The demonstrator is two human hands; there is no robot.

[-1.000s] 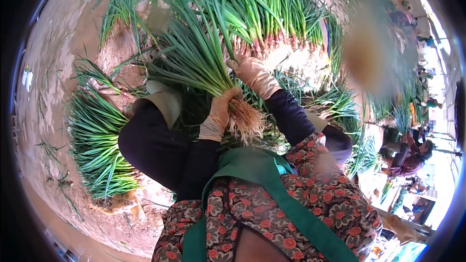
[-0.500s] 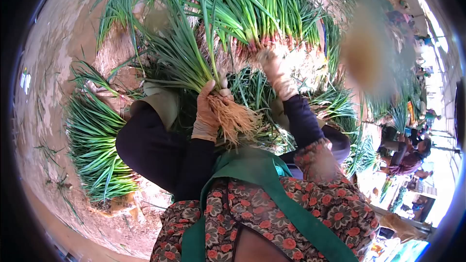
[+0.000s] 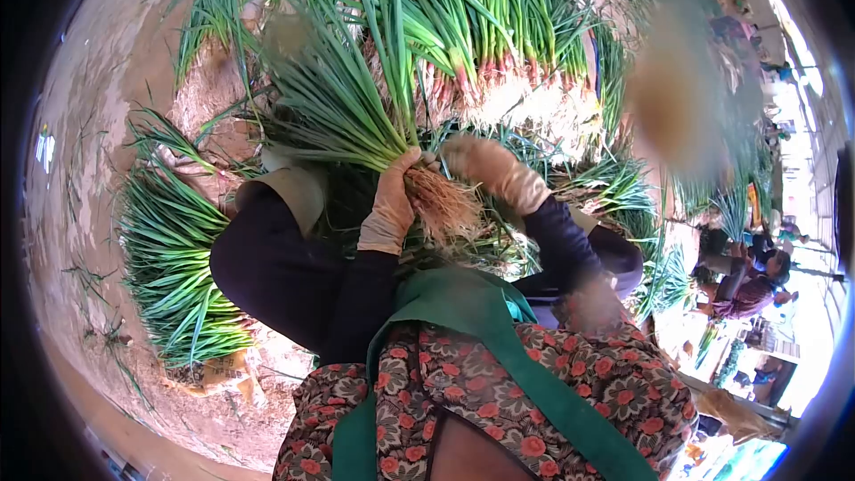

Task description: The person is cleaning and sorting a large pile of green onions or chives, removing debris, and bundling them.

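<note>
My left hand (image 3: 390, 205), in a pale glove, is closed round the base of a bunch of green onions (image 3: 361, 116). Their leaves spread up and to the left, and the stringy roots (image 3: 445, 200) hang to the right of the hand. My right hand (image 3: 485, 169), also gloved, is just right of the bulbs, over the roots; its fingers are blurred, so their grip cannot be made out. Beyond both hands lies a large pile of green onions (image 3: 472, 27), roots toward me.
Another onion pile (image 3: 183, 276) lies at the left on the ground (image 3: 89, 214), with smaller ones at the upper left and right. My bent knees flank the hands. A person (image 3: 753, 285) sits at the far right. Blurry smudges cover part of the upper right.
My right hand has come back from the roots of the large pile toward the held bunch. My left hand has shifted slightly right, still round the bunch.
</note>
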